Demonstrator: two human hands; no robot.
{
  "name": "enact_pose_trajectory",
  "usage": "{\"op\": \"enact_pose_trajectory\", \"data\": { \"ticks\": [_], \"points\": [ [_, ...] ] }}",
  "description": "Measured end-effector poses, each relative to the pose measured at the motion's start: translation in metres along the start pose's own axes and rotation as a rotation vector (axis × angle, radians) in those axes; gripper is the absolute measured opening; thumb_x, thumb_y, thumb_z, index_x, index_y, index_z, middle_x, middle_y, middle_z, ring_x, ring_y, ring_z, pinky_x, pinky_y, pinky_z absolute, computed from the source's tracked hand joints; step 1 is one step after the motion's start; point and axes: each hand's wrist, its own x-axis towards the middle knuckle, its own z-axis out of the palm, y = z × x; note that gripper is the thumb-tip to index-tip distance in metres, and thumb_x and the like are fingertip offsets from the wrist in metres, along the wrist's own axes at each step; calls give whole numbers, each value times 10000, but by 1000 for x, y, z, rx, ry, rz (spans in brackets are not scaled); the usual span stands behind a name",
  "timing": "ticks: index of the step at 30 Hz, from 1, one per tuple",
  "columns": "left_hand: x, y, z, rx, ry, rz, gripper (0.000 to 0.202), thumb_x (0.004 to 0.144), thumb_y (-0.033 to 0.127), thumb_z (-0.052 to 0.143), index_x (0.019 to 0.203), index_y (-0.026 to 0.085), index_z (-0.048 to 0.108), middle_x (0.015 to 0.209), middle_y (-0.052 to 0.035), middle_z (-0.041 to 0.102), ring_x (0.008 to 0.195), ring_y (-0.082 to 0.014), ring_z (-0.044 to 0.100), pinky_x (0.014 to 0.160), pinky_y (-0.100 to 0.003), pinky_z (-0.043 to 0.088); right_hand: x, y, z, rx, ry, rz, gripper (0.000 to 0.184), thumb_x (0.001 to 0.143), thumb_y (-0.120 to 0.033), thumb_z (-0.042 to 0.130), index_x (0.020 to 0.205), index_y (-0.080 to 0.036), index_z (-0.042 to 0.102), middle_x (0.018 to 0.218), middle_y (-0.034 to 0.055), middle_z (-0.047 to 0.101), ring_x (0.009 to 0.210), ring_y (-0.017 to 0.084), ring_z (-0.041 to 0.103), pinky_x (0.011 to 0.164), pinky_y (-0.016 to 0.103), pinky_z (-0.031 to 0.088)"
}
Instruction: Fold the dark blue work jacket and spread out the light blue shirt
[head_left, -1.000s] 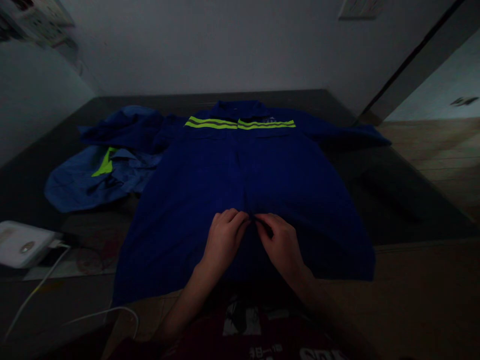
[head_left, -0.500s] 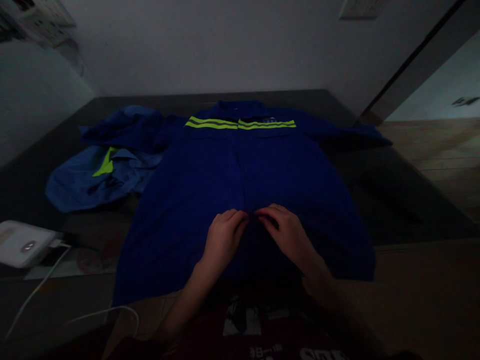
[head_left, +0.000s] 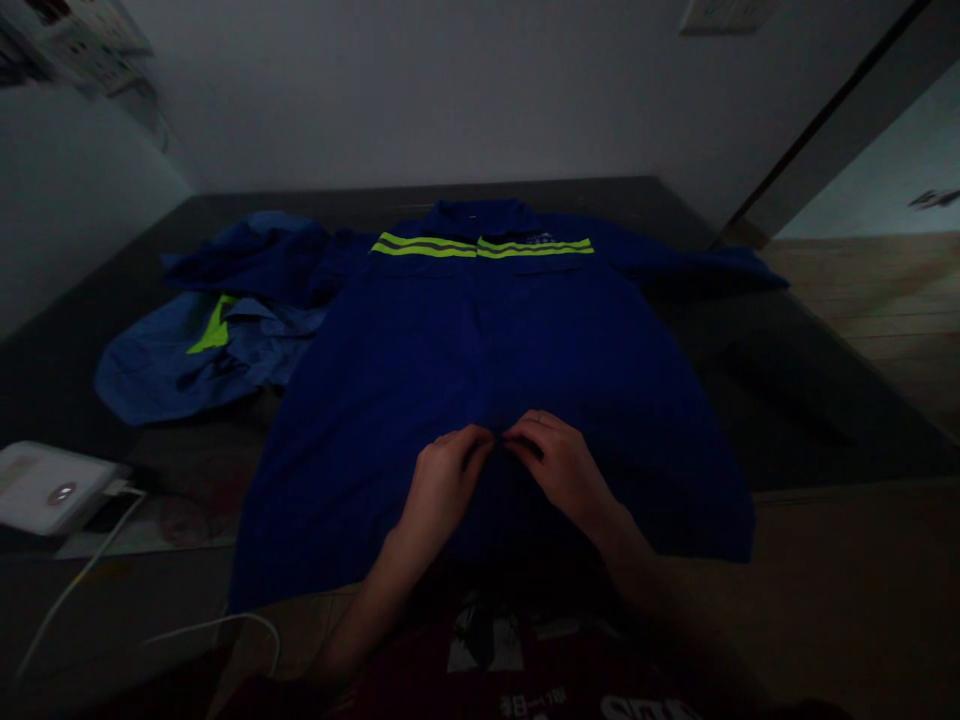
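A blue work jacket [head_left: 390, 370] with yellow-green reflective chest stripes lies spread front side up, its collar toward the wall and its hem hanging over the near table edge. My left hand [head_left: 444, 470] pinches the jacket's front edge at the lower middle. Facing it, my right hand [head_left: 553, 455] pinches the fabric on the other side of the front opening. The fingertips of both hands almost meet. Any button between them is too dark and small to make out.
Crumpled blue clothing [head_left: 180, 360] with a yellow-green patch lies left of the jacket on the dark table [head_left: 810, 400]. A white device [head_left: 52, 490] with a white cable [head_left: 82, 575] sits at the near left. The wall [head_left: 420, 90] stands behind.
My right hand has shifted slightly left, bringing its fingertips closer to those of my left hand. The jacket lies almost as before.
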Motion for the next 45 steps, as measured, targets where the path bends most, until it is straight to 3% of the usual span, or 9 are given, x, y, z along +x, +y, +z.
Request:
{"op": "enact_pose_trajectory", "data": {
  "ticks": [11, 21, 25, 29, 34, 45],
  "points": [
    [3, 8, 5, 6, 73, -106, 113, 897, 292, 530, 863, 201, 588, 785, 10, 678, 715, -167, 636, 633, -247, 410, -4, -7, 9, -135, 65, -60, 123, 876, -105, 545, 794, -171, 609, 807, 53, 625, 792, 202, 583, 725, 328, 478],
    [5, 3, 6, -221, 146, -114, 112, 867, 276, 554, 797, 195, 585, 757, 18, 665, 717, -135, 628, 647, -216, 440, -6, -3, 12, 25, 210, -44, 69, 848, -153, 616, 788, -184, 627, 790, 39, 639, 775, 187, 606, 719, 309, 474],
    [4, 2, 6, -260, 156, -110, 68, 851, 243, 564, 826, 191, 600, 781, 11, 676, 746, -136, 634, 665, -215, 449, -4, -3, 9, 145, 210, -6, 84, 824, -128, 638, 765, -184, 619, 755, 17, 629, 740, 163, 599, 694, 277, 464],
    [3, 2, 5, -129, 138, -104, 58, 841, 233, 577, 853, 194, 618, 726, 21, 653, 660, -135, 597, 617, -235, 412, -2, -3, 6, 226, 192, 58, 103, 810, -128, 648, 735, -189, 612, 729, 0, 618, 699, 142, 585, 655, 248, 446],
    [4, 3, 4, -11, 100, -4, 89, 859, 235, 553, 800, 190, 603, 755, 8, 635, 741, -153, 589, 673, -262, 388, -2, -5, 6, 261, 185, 137, 89, 828, -155, 628, 745, -187, 618, 735, 1, 631, 689, 138, 591, 642, 242, 434],
    [4, 3, 6, 164, 15, 17, 99, 860, 222, 526, 766, 194, 540, 694, 24, 551, 684, -154, 534, 655, -287, 335, -1, -2, 4, 272, 158, 211, 99, 818, -199, 626, 720, -185, 613, 709, 0, 644, 676, 149, 608, 647, 260, 451]
  ]
}}
